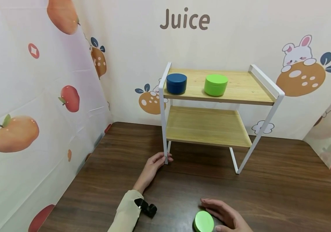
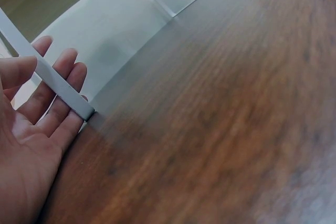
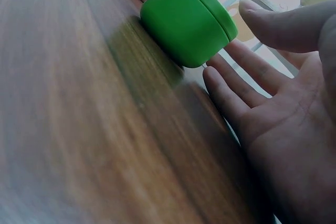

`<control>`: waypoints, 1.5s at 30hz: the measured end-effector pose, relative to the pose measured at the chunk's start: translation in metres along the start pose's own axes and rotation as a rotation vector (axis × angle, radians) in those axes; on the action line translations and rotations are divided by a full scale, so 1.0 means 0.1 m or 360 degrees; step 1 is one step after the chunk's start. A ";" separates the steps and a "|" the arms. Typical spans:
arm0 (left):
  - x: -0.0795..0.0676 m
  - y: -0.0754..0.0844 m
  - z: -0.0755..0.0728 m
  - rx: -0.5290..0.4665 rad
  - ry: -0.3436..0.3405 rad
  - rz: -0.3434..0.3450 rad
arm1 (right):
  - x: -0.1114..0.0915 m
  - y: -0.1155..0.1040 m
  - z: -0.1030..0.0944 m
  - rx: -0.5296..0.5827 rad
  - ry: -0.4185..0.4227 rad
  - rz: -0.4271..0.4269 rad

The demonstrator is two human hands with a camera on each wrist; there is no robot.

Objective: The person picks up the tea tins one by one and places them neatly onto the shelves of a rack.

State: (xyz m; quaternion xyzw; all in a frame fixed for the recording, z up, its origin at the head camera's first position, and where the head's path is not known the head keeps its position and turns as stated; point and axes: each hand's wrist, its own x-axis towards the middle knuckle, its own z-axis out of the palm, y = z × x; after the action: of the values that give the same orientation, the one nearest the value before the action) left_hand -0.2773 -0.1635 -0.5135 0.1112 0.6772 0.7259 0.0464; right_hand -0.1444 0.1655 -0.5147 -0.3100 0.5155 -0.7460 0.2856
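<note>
A two-tier shelf rack (image 1: pixel 209 141) with light wood boards and a white frame stands on the table. My left hand (image 1: pixel 154 165) is at the foot of its front left leg (image 2: pixel 60 88); in the left wrist view the thumb lies on one side of this leg and the fingers reach behind it. A round, lidded green tin (image 1: pixel 204 221) sits on the table near the front. Just right of that green tin (image 3: pixel 184 22), my right hand (image 1: pixel 226 215) has its fingers extended and thumb apart, not gripping it.
On the top board are a blue tin (image 1: pixel 176 83) at the left and another green tin (image 1: pixel 216 85) beside it. The lower board (image 1: pixel 206 125) shows bare wood. Printed cloth backdrops (image 1: pixel 119 42) rise behind and beside the dark wooden table (image 1: pixel 284 187).
</note>
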 end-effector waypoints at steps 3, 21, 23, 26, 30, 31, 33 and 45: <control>0.00 0.00 0.00 0.0019 0.0004 -0.0007 | 0.00 0.00 0.01 0.0010 0.0021 0.0033; 0.01 -0.01 -0.01 0.0030 0.0003 -0.0019 | 0.00 -0.01 0.04 0.0058 0.0029 0.0097; 0.02 0.00 -0.01 0.0023 -0.0002 -0.0034 | 0.01 -0.02 0.04 0.0067 0.0026 0.0109; 0.01 0.03 -0.02 0.0010 -0.0024 -0.0056 | 0.02 -0.03 0.05 0.0069 0.0024 0.0121; -0.05 0.19 0.02 0.0033 -0.0040 -0.0068 | 0.03 -0.04 0.07 0.0050 0.0036 0.0144; -0.06 0.23 0.02 0.0039 -0.0037 -0.0068 | 0.03 -0.04 0.07 0.0034 0.0032 0.0137; -0.06 0.20 0.02 0.0045 -0.0015 -0.0053 | 0.04 -0.04 0.07 0.0009 0.0029 0.0143; 0.01 0.01 0.00 0.0011 -0.0008 0.0011 | 0.06 -0.03 0.03 -0.0173 0.0037 0.0129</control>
State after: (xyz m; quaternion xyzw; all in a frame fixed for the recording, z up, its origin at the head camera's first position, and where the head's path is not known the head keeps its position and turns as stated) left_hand -0.2785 -0.1637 -0.5128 0.1154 0.6791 0.7235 0.0452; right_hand -0.1464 0.1598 -0.5103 -0.2953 0.5706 -0.7083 0.2923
